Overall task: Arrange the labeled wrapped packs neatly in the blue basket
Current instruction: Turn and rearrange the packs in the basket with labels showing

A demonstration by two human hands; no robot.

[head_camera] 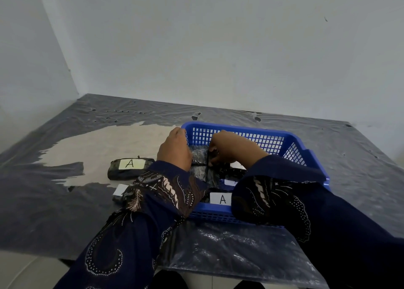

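Two hands work inside the basket in the head view, the only one. The left hand sits at the basket's 9 o'clock wall, fingers curled down over a dark pack at the far-left corner; whether it grips or only presses cannot be told. The right hand is pinched on the same pack's right edge. More packs lie toward 6 o'clock in the basket, one showing an "A" label. Outside, at 9 o'clock on the desk, a loose pack marked "A" waits, with another pack nearer, half hidden by the left sleeve.

Risks, as judged: the slick wrap may slip from the pinch, leaving the pack tilted or label-down; the sleeves hang close over the near row and could drag those packs askew; the near loose pack could be nudged along the desk.
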